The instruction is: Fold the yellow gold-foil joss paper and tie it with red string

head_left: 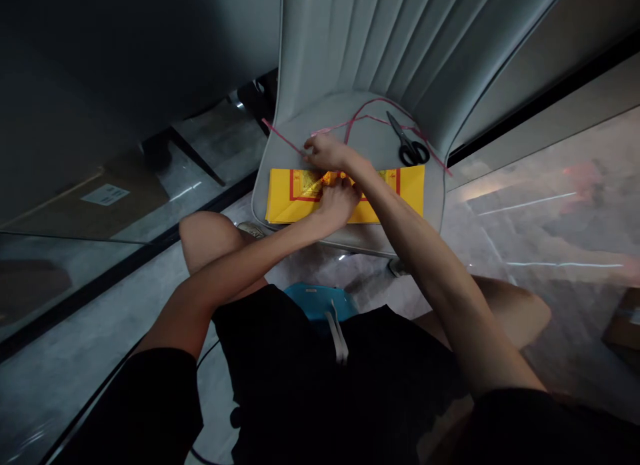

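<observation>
A flat yellow paper bundle (411, 191) with red borders and gold print lies across the grey chair seat. My left hand (339, 201) presses on its middle, fingers curled together; what they hold, if anything, is too small to make out. Just beyond, above the bundle's far edge, my right hand (323, 151) pinches a thin pink ribbon (283, 135), whose end points up to the left. More pink ribbon loops over the back of the seat. Black scissors (407, 143) rest at the right of the seat, behind the bundle, touching or close to the ribbon.
The ribbed chair back (360, 45) rises behind the seat. A cardboard box (85, 198) with a white label shows at the left behind glass, another box (625, 325) at the far right. Under the seat's front is a blue object (320, 301).
</observation>
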`<action>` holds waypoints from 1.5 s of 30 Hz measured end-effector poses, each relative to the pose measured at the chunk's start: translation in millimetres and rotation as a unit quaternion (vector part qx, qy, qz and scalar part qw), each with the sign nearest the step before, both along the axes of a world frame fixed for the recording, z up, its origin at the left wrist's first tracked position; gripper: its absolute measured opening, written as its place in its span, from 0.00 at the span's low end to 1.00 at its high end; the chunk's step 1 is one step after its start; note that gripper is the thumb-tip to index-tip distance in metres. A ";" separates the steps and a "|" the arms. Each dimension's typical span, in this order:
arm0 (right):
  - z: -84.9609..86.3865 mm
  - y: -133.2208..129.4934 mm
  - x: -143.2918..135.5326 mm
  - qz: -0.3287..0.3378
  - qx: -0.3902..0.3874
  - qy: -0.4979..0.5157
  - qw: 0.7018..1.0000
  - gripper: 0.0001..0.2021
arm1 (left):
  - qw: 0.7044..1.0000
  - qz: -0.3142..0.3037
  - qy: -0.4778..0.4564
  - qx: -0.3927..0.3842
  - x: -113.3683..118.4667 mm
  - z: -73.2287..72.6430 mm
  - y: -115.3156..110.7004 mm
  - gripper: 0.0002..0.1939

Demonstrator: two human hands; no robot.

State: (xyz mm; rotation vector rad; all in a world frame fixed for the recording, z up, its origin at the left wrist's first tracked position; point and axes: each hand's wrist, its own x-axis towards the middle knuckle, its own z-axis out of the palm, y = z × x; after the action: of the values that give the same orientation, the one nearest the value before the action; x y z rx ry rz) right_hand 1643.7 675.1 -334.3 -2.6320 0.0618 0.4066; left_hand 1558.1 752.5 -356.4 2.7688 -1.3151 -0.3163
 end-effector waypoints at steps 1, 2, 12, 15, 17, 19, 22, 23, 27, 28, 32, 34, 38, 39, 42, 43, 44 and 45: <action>5.3 0.4 -6.2 0.010 0.001 -0.014 1.000 0.25 | 1.000 0.001 0.001 0.001 2.6 0.8 -0.9 0.26; 11.3 -0.9 -13.9 0.017 0.008 -0.032 0.999 0.29 | 1.000 0.003 -0.001 -0.001 4.7 1.4 -1.9 0.26; -4.4 -113.2 -138.9 -0.088 -0.068 -0.271 0.956 0.21 | 0.998 -0.009 -0.061 -0.012 4.2 -4.0 1.7 0.22; -36.8 -142.8 -166.8 -0.134 -0.119 -0.312 0.933 0.23 | 0.995 -0.055 -0.076 -0.028 6.6 -6.9 6.4 0.23; -50.4 -150.4 -177.3 -0.148 -0.125 -0.315 0.929 0.24 | 0.992 -0.089 -0.082 -0.036 9.1 -9.5 8.4 0.24; -56.7 -151.5 -181.7 -0.150 -0.125 -0.308 0.931 0.24 | 0.987 -0.125 -0.091 -0.038 12.0 -12.3 9.3 0.24; -58.7 -148.6 -182.5 -0.144 -0.130 -0.302 0.933 0.24 | 0.978 -0.174 -0.106 -0.044 16.0 -16.0 9.1 0.25; -58.9 -147.5 -182.5 -0.143 -0.131 -0.303 0.933 0.23 | 0.976 -0.185 -0.107 -0.044 17.0 -16.9 8.8 0.26; -63.3 -144.8 -183.6 -0.142 -0.126 -0.307 0.932 0.23 | 0.974 -0.207 -0.087 -0.033 20.2 -18.4 8.3 0.28; -65.1 -144.7 -183.8 -0.143 -0.126 -0.306 0.933 0.23 | 0.974 -0.210 -0.080 -0.033 20.9 -18.4 8.5 0.28; -72.2 -146.6 -183.2 -0.147 -0.121 -0.288 0.939 0.24 | 0.973 -0.218 -0.047 -0.052 23.7 -18.9 11.8 0.25; -74.6 -148.8 -182.0 -0.148 -0.114 -0.283 0.941 0.24 | 0.973 -0.220 -0.030 -0.068 24.8 -20.3 14.6 0.24; -75.8 -153.2 -178.8 -0.149 -0.102 -0.272 0.945 0.27 | 0.970 -0.219 -0.011 -0.102 27.1 -25.6 20.1 0.26; -75.4 -153.7 -178.0 -0.147 -0.100 -0.267 0.947 0.27 | 0.970 -0.219 -0.008 -0.106 27.7 -26.9 21.0 0.26; -72.7 -152.8 -176.8 -0.144 -0.099 -0.261 0.949 0.26 | 0.969 -0.225 -0.007 -0.104 29.6 -29.3 22.2 0.28; -71.4 -151.8 -176.9 -0.145 -0.100 -0.263 0.949 0.26 | 0.968 -0.228 -0.008 -0.101 30.0 -29.7 22.2 0.28; -70.0 -150.6 -177.3 -0.146 -0.102 -0.266 0.947 0.26 | 0.968 -0.230 -0.009 -0.098 30.3 -29.9 22.1 0.28; -68.6 -149.3 -177.9 -0.146 -0.103 -0.271 0.946 0.26 | 0.968 -0.231 -0.011 -0.095 30.5 -30.0 22.0 0.28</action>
State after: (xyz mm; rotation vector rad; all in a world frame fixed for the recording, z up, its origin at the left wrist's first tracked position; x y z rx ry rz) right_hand 1465.8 525.7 -402.9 -2.7808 0.3235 -0.4496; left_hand 1588.6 774.4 -386.5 2.2929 -1.8784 -0.1656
